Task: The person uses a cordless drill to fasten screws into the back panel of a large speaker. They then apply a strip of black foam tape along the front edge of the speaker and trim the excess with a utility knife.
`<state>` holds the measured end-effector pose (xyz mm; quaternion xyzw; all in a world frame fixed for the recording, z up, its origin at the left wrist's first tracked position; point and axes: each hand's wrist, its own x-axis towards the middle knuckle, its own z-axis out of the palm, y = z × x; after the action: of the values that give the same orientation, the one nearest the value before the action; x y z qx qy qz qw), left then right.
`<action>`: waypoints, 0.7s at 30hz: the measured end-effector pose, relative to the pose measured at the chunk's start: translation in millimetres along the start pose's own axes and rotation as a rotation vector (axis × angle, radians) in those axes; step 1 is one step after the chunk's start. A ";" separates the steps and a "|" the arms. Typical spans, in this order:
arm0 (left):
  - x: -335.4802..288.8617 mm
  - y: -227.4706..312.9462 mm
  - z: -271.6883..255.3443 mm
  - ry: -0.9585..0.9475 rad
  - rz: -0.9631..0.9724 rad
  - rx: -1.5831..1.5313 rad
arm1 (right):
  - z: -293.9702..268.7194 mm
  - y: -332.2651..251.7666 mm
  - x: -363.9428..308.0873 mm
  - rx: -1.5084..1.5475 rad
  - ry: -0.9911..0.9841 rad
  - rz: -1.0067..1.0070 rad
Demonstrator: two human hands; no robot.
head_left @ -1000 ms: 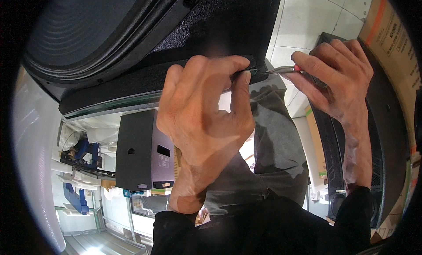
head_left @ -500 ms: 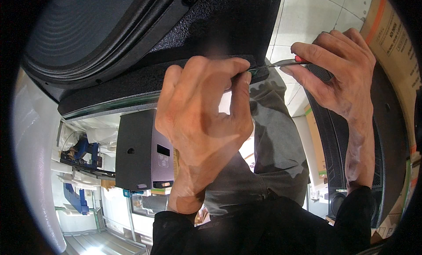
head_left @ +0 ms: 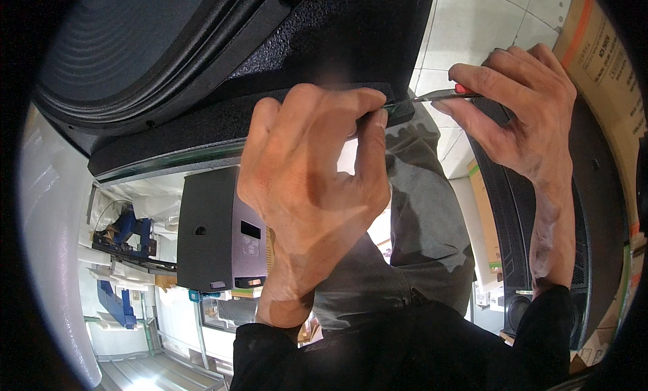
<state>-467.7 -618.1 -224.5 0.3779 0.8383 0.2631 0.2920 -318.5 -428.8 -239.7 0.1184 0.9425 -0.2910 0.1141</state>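
Note:
Across the upper left is a large black speaker cabinet [head_left: 351,37] with a round cone [head_left: 128,47]. Along its near side runs a dark textured strip [head_left: 175,138] with a glossy greenish edge. My left hand [head_left: 307,161] is closed in a pinch, thumb and forefinger gripping the right end of that strip. In my right hand [head_left: 516,114] is a slim, pointed metal tool [head_left: 432,96], held between thumb and fingers, with a bit of red beside the fingertips. Its tip points left and reaches the strip's end by my left fingertips; whether it touches cannot be made out.
My grey-trousered legs [head_left: 432,222] are below the hands. A black speaker box [head_left: 209,229] stands at left, and another long black speaker [head_left: 601,209] lies beyond my right forearm. A cardboard carton [head_left: 607,87] fills the right rim. White plastic wrap [head_left: 57,209] hangs at far left.
My right hand and the tool have shifted very slightly to the right. The left hand keeps its pinch, almost in the same place.

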 end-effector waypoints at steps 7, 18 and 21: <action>0.0 3.9 1.2 0.005 -0.067 -0.030 | 0.3 0.5 0.3 -0.001 -0.023 -0.005; 0.5 7.3 0.2 -0.010 -0.101 -0.032 | 1.5 1.0 -1.0 -0.005 -0.004 -0.024; 0.2 8.0 0.9 0.002 -0.105 -0.043 | 1.4 0.3 -1.8 -0.020 0.003 -0.031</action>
<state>-463.3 -613.1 -219.9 0.3269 0.8513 0.2658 0.3127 -316.5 -429.7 -240.5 0.1030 0.9471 -0.2834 0.1095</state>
